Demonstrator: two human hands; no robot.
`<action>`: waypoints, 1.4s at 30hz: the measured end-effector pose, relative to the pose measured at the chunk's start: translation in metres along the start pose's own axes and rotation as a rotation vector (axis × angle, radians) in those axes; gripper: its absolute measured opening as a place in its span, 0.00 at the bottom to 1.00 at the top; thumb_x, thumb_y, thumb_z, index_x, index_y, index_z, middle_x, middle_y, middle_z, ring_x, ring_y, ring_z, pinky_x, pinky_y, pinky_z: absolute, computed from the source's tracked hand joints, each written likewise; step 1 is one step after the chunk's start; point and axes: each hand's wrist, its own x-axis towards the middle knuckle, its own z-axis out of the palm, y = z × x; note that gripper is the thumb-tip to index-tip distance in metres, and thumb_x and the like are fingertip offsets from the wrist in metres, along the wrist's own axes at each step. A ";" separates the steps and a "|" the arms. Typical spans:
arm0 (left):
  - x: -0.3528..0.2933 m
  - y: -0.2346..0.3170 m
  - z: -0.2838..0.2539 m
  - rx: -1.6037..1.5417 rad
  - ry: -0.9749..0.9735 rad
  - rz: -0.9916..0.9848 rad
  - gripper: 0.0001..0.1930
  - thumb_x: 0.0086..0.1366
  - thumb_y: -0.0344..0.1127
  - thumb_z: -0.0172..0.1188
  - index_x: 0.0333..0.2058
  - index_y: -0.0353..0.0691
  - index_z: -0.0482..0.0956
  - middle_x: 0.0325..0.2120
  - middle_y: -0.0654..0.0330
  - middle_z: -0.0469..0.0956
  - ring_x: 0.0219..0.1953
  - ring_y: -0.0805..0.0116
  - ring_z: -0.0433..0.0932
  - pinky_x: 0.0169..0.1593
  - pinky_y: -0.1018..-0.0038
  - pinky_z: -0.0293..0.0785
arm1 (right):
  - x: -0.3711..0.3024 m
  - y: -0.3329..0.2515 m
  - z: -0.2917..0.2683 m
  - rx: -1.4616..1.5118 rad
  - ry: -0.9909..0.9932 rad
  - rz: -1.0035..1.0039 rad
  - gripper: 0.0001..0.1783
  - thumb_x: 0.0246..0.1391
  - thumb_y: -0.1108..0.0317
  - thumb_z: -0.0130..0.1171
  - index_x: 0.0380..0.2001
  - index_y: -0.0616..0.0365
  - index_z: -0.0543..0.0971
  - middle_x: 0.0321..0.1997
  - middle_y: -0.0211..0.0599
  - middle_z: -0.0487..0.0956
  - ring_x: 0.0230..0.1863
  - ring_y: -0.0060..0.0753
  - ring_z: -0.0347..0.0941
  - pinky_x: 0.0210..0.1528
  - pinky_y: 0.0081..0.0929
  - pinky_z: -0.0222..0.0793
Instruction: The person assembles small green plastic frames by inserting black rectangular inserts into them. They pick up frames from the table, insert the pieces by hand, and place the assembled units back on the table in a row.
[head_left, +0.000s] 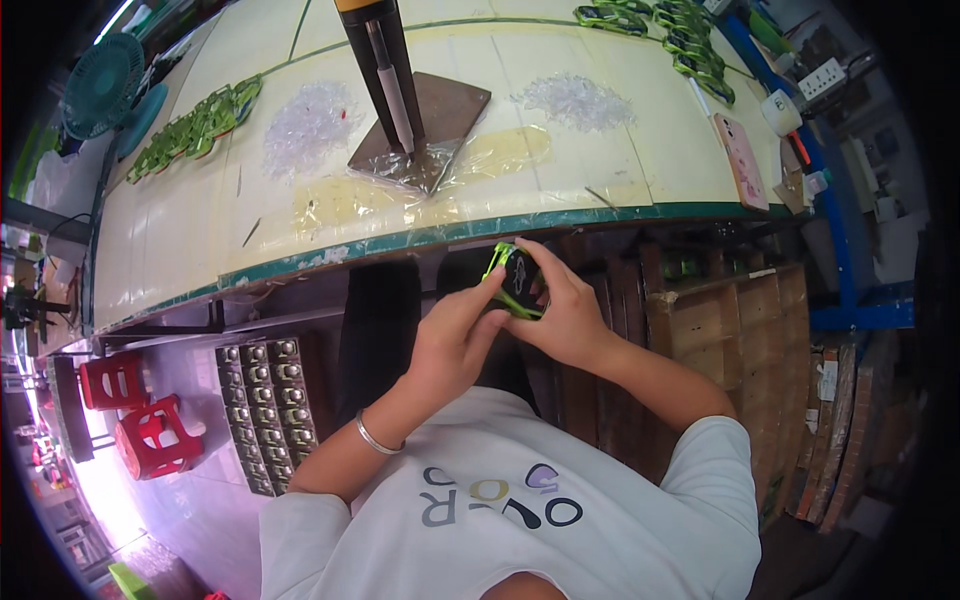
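Just in front of the table's near edge, over my lap, both hands hold a small bright green and black plastic piece (519, 279). Its black face carries a pale line drawing. My left hand (455, 335) is closed on the piece's left side, its fingertips at the green rim. On the other side, my right hand (568, 318) grips the right edge, with fingers over the top. Parts of the piece are hidden behind my fingers.
A dark upright tool (385, 85) stands above a brown plate (445, 105). Small clear plastic bits lie in piles (305, 125) (580, 103). Green pieces (200, 130) line the far left; a phone (740, 160) lies right. Below are a filled tray (265, 410), red stools (160, 440) and a wooden crate (735, 340).
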 end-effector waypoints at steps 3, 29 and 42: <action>-0.008 -0.002 0.013 -0.457 0.225 -0.262 0.15 0.55 0.25 0.53 0.44 0.34 0.69 0.31 0.56 0.74 0.34 0.74 0.73 0.38 0.78 0.69 | -0.008 -0.009 0.004 -0.016 -0.079 -0.033 0.43 0.33 0.62 0.64 0.54 0.57 0.55 0.36 0.42 0.68 0.33 0.38 0.68 0.35 0.30 0.66; -0.038 -0.040 -0.004 -1.370 0.036 -1.218 0.12 0.60 0.34 0.39 0.32 0.31 0.69 0.25 0.56 0.74 0.22 0.72 0.73 0.19 0.85 0.67 | 0.168 0.146 -0.157 -0.260 0.288 0.053 0.07 0.38 0.70 0.56 0.26 0.58 0.78 0.31 0.40 0.73 0.32 0.35 0.71 0.37 0.26 0.66; -0.036 -0.032 0.002 -1.366 -0.069 -1.157 0.09 0.59 0.32 0.41 0.30 0.34 0.70 0.26 0.58 0.74 0.26 0.71 0.73 0.24 0.79 0.68 | 0.161 0.124 -0.152 -0.037 0.444 0.246 0.06 0.40 0.72 0.55 0.24 0.63 0.74 0.25 0.39 0.73 0.26 0.30 0.70 0.29 0.23 0.67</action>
